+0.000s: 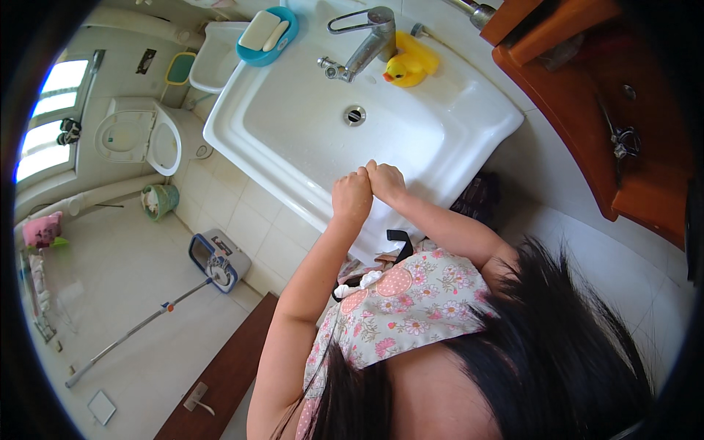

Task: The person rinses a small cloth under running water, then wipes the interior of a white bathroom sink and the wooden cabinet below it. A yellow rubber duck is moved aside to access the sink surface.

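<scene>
My left hand (352,196) and my right hand (386,180) meet over the near edge of a white ceramic sink (297,132), both curled with the knuckles outward. Their inner sides press together, and the palms are hidden; nothing shows sticking out of either. Small pale specks, perhaps foam, dot the back of my left hand. Beyond them lies the metal drain (355,115). A chrome lever tap (366,49) stands at the back of the sink, with no water seen running. Beside it sits a yellow rubber duck (410,69). Two white bars of soap (260,31) rest in a blue soap dish (258,56) at the far left corner.
To the right, a reddish-brown wooden cabinet (555,137) juts near the sink. At left are a toilet (165,144) with its lid raised, a green bin (160,201), and a mop (137,327) standing in a bucket (236,261). Long hair hangs beside my arms.
</scene>
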Demonstrator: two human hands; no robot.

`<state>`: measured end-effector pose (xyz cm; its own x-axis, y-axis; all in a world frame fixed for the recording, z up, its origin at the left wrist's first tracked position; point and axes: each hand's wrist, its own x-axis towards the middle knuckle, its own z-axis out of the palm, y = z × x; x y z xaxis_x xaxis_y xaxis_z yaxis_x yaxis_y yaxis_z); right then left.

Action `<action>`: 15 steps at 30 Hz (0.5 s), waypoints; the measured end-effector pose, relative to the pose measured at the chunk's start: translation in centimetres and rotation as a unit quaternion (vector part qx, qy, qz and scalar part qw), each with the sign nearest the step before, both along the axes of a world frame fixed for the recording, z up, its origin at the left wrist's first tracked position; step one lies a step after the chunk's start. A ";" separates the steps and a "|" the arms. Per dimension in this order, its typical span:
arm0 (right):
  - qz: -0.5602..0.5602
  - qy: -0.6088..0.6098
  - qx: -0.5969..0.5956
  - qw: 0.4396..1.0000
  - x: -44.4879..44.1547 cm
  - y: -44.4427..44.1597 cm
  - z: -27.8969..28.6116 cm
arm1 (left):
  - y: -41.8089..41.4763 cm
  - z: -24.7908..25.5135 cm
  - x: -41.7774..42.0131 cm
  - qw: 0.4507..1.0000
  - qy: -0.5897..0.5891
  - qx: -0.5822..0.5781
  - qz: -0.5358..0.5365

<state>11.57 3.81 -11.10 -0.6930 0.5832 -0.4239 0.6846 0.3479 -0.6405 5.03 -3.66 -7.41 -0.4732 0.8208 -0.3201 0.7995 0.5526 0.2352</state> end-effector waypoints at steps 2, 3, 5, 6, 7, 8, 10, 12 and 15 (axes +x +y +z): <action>-0.002 -0.001 0.004 1.000 -0.1 -0.3 -0.1 | -0.2 -0.1 0.0 1.000 -0.006 0.004 0.019; -0.004 -0.002 0.007 1.000 -0.2 -0.3 -0.1 | -0.2 -0.1 0.0 1.000 -0.009 0.007 0.028; -0.003 0.009 0.047 0.999 -0.2 -0.8 -0.2 | -0.4 0.1 0.1 0.999 -0.017 0.014 0.037; -0.002 0.015 0.068 0.998 -0.2 -1.0 -0.2 | -0.5 0.3 0.1 0.999 -0.020 0.019 0.042; -0.015 0.029 0.067 0.997 -0.3 -1.2 -0.1 | -0.6 0.3 0.1 0.999 -0.018 0.033 0.039; -0.028 0.042 0.067 0.997 -0.3 -1.3 -0.1 | -0.8 0.4 0.1 0.998 -0.015 0.047 0.036; -0.013 0.066 0.101 0.993 -0.3 -1.5 -0.2 | -1.0 0.4 0.2 0.997 -0.015 0.063 0.041; 0.042 0.088 0.171 0.980 -0.2 -1.5 -0.2 | -1.1 0.5 0.2 0.996 -0.021 0.068 0.058; 0.050 0.102 0.185 0.976 -0.2 -1.4 0.3 | -1.3 0.7 0.3 0.991 -0.036 0.105 0.077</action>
<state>11.40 2.36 -10.85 -0.8018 0.5959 -0.0436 0.5067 0.6394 -0.5783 5.31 -4.97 -6.75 -0.5798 0.7929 -0.1872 0.6866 0.5993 0.4116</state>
